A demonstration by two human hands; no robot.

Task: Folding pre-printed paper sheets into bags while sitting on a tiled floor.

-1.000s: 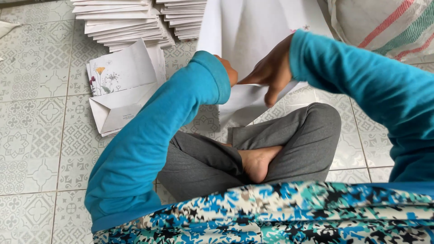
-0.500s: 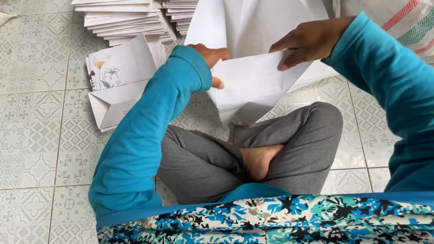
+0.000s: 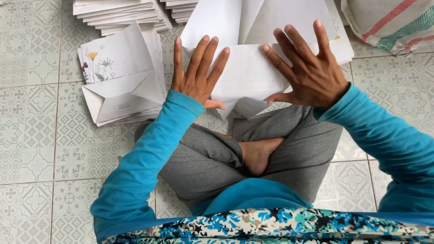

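A large white paper sheet [image 3: 246, 74], partly folded, lies on the tiled floor in front of my crossed legs. My left hand [image 3: 198, 72] presses flat on its left part, fingers spread and pointing away from me. On its right part, my right hand [image 3: 308, 72] lies flat in the same way. Neither hand grips anything. Both arms wear blue sleeves.
A pile of folded envelopes [image 3: 122, 86] with a flower print lies to the left. Stacks of flat white sheets [image 3: 120, 13] sit at the top left. A striped woven sack [image 3: 391, 22] is at the top right. My bare foot [image 3: 257, 153] rests between grey trouser legs.
Both hands held the sheet's folded edge before; now they have let go and lie flat with spread fingers on the folded paper, pressing it to the floor.
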